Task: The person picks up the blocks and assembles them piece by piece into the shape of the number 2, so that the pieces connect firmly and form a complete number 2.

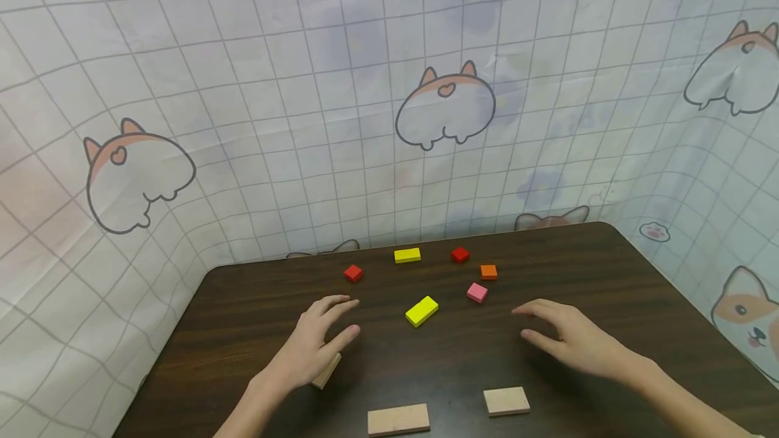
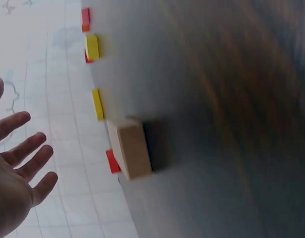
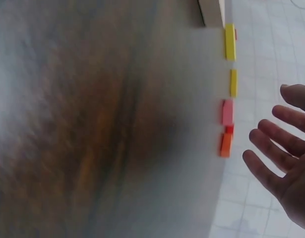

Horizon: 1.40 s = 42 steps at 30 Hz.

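My left hand (image 1: 314,340) hovers over the left part of the dark table, fingers loosely spread, holding nothing. A plain wooden block (image 1: 326,372) lies just below it, partly hidden by the hand. On the right, my right hand (image 1: 571,338) is held above the table with relaxed fingers and nothing in its grasp. Between and beyond the hands lie a yellow block (image 1: 422,311), a pink block (image 1: 477,293) and an orange block (image 1: 489,272). Nearer the person are a longer wooden block (image 1: 398,420) and a shorter wooden block (image 1: 506,401).
Toward the back of the brown table (image 1: 243,316) sit a red block (image 1: 353,273), a second yellow block (image 1: 407,255) and another red block (image 1: 460,255). A white gridded cloth (image 1: 316,120) with cartoon dogs hangs behind and beside the table.
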Each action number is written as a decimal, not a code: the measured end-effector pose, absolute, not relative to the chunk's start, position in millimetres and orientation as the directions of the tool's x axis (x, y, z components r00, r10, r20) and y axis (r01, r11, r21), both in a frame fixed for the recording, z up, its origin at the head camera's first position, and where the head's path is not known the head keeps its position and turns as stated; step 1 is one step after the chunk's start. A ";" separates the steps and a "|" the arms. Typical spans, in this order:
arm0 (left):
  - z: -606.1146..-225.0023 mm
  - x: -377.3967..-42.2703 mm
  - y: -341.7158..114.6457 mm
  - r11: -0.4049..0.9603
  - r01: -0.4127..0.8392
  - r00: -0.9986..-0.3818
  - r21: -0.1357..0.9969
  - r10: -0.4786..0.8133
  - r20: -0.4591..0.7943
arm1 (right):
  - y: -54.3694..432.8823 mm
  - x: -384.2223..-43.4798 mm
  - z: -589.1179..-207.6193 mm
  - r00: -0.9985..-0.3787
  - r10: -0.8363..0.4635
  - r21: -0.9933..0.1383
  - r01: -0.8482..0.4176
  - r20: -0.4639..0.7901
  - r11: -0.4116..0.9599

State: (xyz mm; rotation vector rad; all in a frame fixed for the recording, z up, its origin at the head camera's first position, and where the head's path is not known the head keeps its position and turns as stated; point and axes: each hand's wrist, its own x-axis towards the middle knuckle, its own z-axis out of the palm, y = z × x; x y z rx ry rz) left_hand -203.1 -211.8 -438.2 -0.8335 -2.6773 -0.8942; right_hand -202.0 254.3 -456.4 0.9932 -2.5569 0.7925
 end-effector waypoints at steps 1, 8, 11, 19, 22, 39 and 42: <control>-438.5 -201.8 -209.6 0.650 0.568 -0.823 0.505 0.456 0.338 | 253.0 -201.2 -457.7 -0.716 -0.542 -0.397 -0.697 0.441 0.597; -441.9 -191.2 -193.4 0.607 0.554 -0.819 0.570 0.521 0.242 | 241.7 -193.0 -461.4 -0.689 -0.616 -0.481 -0.717 0.382 0.504; -444.4 -187.7 -187.3 0.590 0.559 -0.805 0.583 0.553 0.213 | 237.6 -190.7 -461.2 -0.678 -0.637 -0.497 -0.722 0.367 0.481; -453.9 -177.3 -176.9 0.527 0.593 -0.749 0.608 0.638 0.178 | 231.9 -191.4 -469.2 -0.599 -0.707 -0.533 -0.764 0.376 0.364; -457.2 -174.0 -173.7 0.475 0.575 -0.729 0.666 0.667 0.153 | 228.8 -190.2 -472.7 -0.584 -0.726 -0.556 -0.761 0.364 0.334; -480.4 -171.8 -165.8 0.361 0.591 -0.632 0.722 0.763 0.136 | 215.1 -177.5 -476.1 -0.597 -0.767 -0.645 -0.687 0.236 0.336; -481.9 -173.5 -165.0 0.340 0.592 -0.617 0.731 0.775 0.139 | 214.5 -177.1 -476.7 -0.582 -0.775 -0.632 -0.702 0.246 0.327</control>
